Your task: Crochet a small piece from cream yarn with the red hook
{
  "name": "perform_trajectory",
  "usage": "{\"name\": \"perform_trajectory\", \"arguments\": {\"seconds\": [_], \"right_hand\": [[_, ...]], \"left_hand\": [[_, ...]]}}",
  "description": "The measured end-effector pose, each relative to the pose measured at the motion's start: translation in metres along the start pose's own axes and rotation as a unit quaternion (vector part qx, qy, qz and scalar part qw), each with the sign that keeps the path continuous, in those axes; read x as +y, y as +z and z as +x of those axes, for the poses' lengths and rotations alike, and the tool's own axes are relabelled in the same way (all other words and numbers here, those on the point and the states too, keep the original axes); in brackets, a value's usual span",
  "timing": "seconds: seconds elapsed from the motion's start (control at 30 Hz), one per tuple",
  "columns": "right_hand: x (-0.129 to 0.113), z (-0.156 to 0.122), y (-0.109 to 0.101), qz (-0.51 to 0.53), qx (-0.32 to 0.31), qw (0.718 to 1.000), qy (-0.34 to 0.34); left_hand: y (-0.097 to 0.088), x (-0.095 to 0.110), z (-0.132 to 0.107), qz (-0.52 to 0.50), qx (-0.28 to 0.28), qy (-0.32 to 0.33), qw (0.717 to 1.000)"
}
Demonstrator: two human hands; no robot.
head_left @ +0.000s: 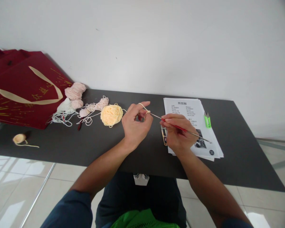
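Observation:
My right hand grips a crochet hook with a red handle and metal ends, held like a pen. Its tip points left and meets a small loop of cream yarn at my left hand's fingers. My left hand is closed on that yarn, thumb pinched in and index finger stretched out with the strand over it. Just left of it lies a yellow yarn ball, a strand running from it toward my left hand. Whether a stitch sits on the hook is too small to tell.
Printed sheets lie beneath my right hand, with green thread snips on their right edge. Pink yarn and white yarn sit beside a dark red bag. A small crocheted piece rests at the table's left.

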State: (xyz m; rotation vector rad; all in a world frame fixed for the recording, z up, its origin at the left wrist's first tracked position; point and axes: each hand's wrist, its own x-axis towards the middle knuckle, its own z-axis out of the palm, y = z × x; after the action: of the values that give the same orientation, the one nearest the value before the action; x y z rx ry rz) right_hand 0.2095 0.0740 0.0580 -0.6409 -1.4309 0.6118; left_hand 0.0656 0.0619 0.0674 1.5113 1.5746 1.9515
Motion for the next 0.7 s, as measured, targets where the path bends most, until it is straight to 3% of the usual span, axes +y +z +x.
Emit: {"name": "perform_trajectory", "arguments": {"seconds": [0.13,0.4,0.53,0.7], "right_hand": [[0.002,-0.002,-0.001,-0.028,-0.034,0.997,-0.059],[0.011,-0.006,0.0,-0.053,-0.077,0.994,-0.058],[0.015,-0.004,0.0,-0.053,-0.093,0.99,-0.093],[0.02,-0.004,0.002,-0.051,-0.082,0.991,-0.093]], "left_hand": [[0.002,-0.001,0.001,-0.002,0.014,-0.017,1.0],[0.006,-0.007,0.01,-0.1,0.027,-0.185,0.977],[0.007,-0.01,0.014,-0.207,0.016,-0.245,0.947],[0.004,-0.01,0.022,-0.342,-0.035,-0.317,0.884]]}}
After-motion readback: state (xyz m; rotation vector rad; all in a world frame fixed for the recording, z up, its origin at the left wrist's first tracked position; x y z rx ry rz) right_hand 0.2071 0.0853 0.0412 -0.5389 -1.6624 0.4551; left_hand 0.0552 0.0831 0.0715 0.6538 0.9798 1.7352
